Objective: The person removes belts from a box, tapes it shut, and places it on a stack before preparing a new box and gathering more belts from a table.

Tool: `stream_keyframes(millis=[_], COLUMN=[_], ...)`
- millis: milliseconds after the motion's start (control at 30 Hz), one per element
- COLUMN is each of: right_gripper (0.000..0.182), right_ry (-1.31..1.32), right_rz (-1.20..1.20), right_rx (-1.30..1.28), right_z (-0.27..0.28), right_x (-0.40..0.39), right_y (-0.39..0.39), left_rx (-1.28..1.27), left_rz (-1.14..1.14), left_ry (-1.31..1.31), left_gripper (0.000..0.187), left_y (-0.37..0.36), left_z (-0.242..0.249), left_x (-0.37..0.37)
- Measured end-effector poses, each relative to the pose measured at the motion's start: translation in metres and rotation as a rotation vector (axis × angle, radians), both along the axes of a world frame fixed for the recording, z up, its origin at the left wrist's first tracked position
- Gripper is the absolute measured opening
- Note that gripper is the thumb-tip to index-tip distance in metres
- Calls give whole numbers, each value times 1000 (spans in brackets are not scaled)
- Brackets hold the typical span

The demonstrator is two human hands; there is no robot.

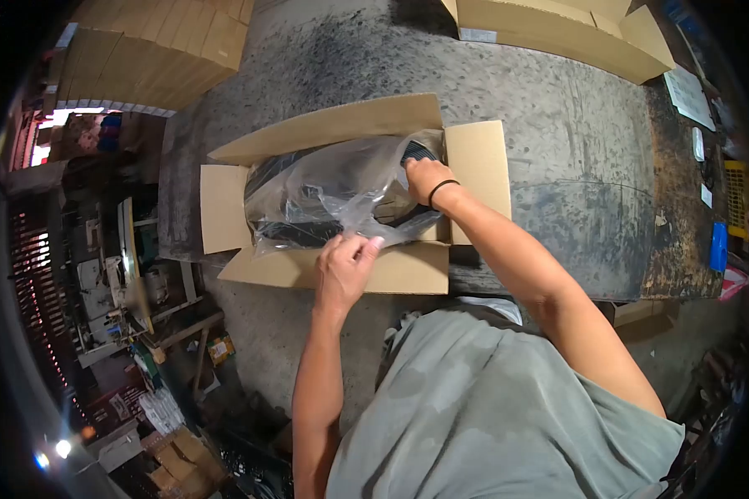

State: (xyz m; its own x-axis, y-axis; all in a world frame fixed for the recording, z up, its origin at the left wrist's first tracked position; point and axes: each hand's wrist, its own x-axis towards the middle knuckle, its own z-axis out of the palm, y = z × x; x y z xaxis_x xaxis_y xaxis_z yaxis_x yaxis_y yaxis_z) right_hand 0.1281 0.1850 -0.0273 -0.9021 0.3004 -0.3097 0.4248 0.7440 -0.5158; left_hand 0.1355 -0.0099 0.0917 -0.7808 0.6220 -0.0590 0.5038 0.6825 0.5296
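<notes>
An open cardboard box [478, 170] lies on the worktable with its flaps folded out. Inside it is a clear plastic bag [308, 187] around dark, ribbed contents, whose exact kind I cannot make out. My left hand [346, 264] is at the near side of the box, thumb and fingers closed on the gathered edge of the bag. Over the right end of the box, my right hand [427, 178] is closed at the bag's mouth against a black ribbed piece [419, 152]. Its fingertips are partly hidden.
The worn grey worktable [574, 175] surrounds the box. Stacked flat cardboard [146, 62] stands at the far left, and another open carton [549, 37] at the far right. A blue object [718, 246] is by the right edge. Shelves and clutter fill the left side.
</notes>
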Motion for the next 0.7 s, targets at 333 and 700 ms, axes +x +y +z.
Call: stream_keyframes(millis=[333,700], right_gripper=[28,90], right_ry=[-229,453], right_rz=[-91,-187], right_rx=[16,-247], right_z=[-46,109], right_x=[-11,30], right_y=[-10,-103], left_rx=[454,-40], left_rz=[-664,-608], left_ry=[-239,-161], left_gripper=[48,17], left_y=[-48,-29], left_z=[26,-99], left_x=[-61,-131])
